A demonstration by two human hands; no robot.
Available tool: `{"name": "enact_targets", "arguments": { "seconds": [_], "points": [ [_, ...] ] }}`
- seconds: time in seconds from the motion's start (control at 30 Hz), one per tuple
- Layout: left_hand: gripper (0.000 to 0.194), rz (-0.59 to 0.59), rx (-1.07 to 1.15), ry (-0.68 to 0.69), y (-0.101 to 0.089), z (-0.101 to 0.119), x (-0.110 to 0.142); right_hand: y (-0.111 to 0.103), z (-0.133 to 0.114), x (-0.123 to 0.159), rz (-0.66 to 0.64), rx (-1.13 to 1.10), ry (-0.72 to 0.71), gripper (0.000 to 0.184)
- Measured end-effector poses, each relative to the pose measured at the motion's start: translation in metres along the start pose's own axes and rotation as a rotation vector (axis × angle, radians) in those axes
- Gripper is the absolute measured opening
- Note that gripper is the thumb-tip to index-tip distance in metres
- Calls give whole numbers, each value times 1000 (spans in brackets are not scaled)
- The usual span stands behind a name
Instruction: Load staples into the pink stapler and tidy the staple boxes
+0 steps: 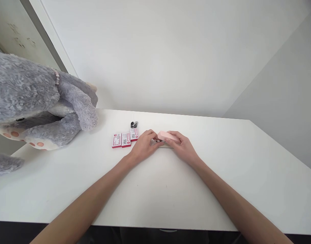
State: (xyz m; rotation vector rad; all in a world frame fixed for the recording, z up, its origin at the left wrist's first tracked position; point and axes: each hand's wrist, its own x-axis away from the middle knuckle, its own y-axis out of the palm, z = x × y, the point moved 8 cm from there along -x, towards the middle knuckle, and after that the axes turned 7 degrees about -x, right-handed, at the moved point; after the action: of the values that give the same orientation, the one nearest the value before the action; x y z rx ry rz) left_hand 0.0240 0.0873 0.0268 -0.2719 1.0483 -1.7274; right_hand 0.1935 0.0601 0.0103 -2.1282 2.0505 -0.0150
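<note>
A pale pink stapler (168, 136) rests on the white desk, its top raised from a light-coloured base (165, 145). My right hand (182, 144) is wrapped round its right part, thumb along the near side and fingers over the far side. At the stapler's left end, my left hand (146, 144) is closed with thumb and forefinger at a small metal part. Whether a loose staple strip lies between those fingers is too small to tell. Left of my left hand lie red and white staple boxes (125, 139). Just behind them is a black and silver staple remover (134, 124).
A large grey plush toy (40, 101) with a bead string sits at the left of the desk. A white wall (155, 61) stands behind the desk (155, 196), and the desk's front edge runs under both forearms.
</note>
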Motion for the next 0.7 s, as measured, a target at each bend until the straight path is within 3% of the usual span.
{"name": "enact_targets", "arguments": {
  "seconds": [0.7],
  "points": [
    [23,-7,83,-81,0,0,2,-1,1,1,-50,-42,37,43]
  ]
}}
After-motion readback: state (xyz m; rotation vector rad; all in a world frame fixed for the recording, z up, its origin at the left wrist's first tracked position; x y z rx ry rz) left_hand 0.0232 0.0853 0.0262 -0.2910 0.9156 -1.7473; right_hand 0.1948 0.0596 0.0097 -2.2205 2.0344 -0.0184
